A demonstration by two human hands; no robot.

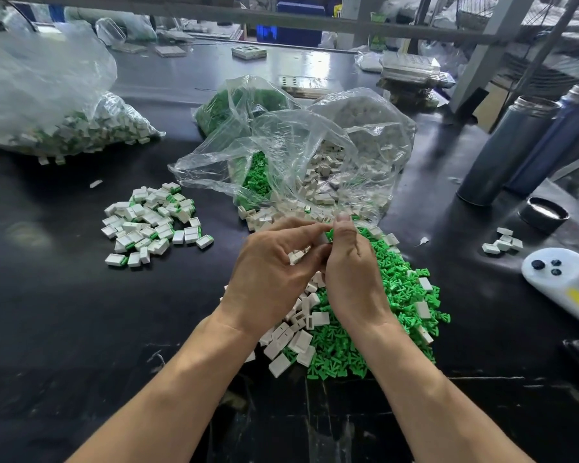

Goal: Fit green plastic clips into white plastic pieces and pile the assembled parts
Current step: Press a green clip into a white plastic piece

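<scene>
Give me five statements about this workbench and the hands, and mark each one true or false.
1. Both hands meet above the loose parts. True.
2. The pile of assembled parts lies to the right of the hands. False: it lies to the left.
3. Loose green clips are heaped under the right hand. True.
4. The clear bag behind the hands holds only green clips. False: white pieces show too.
5. The left hand rests flat on the black table. False: it is raised, fingers curled.
</scene>
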